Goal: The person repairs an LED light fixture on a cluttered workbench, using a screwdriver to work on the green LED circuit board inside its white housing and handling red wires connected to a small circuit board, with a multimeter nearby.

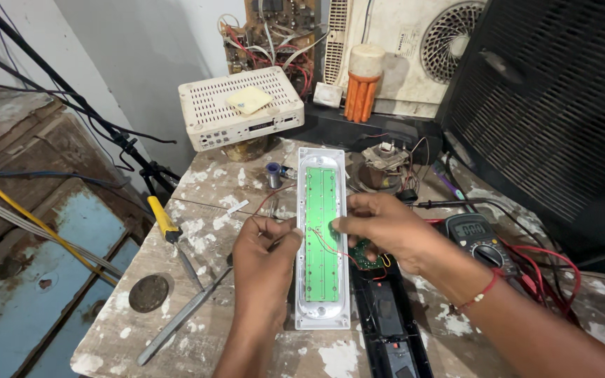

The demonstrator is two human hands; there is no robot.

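A long white lamp housing [321, 316] lies lengthwise on the workbench, with a green LED circuit strip [321, 210] set inside it. My left hand [264, 262] grips the housing's left edge near the middle. My right hand [386, 231] rests on the right edge, its fingertips pinching at the strip beside a small green circuit board [365, 257]. Thin red wires [327, 245] run across the strip between the two hands.
A black casing [386, 322] lies to the right of the housing, a multimeter [476, 238] with red leads beyond it. A yellow-handled screwdriver [166, 224] and a metal tool [180, 318] lie left. A white vented box [239, 105], coil parts and a large black speaker grille [554, 105] stand behind.
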